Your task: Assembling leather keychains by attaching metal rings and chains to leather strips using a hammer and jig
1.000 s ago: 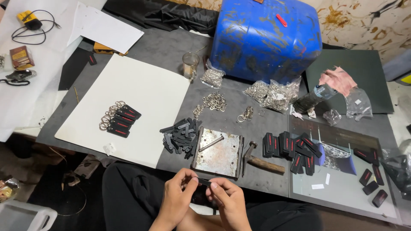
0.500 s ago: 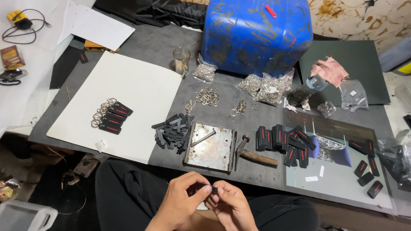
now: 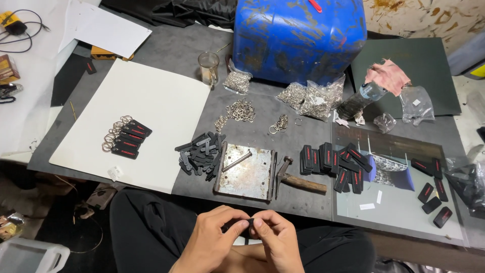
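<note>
- A small black tab (image 3: 249, 223) sits pinched between both sets of fingertips, low over the person's lap, just short of the table's near edge.
- The left hand (image 3: 212, 242) has thumb and forefinger pressed together on the tab's left end; the other fingers curl under.
- The right hand (image 3: 275, 240) nips the tab's right end the same way, its fingertips meeting those of the left, knuckles almost touching.
- Most of the tab is hidden by the fingers, so its exact shape cannot be told.
- Just beyond the fingertips, on the grey table (image 3: 166, 48), lies a rusty metal plate (image 3: 246, 172) with a thin rod across it.
- Right of the plate rests a wooden-handled hammer (image 3: 298, 179).
- Left of the plate, a heap of plain black tabs (image 3: 199, 154).
- Further right of the fingers, a stack of black tags with red marks (image 3: 333, 162).
- Well off to the left, finished tags with rings (image 3: 124, 136) lie on a white sheet (image 3: 151, 101).
- Far beyond the hands, loose silver rings (image 3: 240, 111), bags of rings (image 3: 316, 96) and a big blue drum (image 3: 298, 35).
</note>
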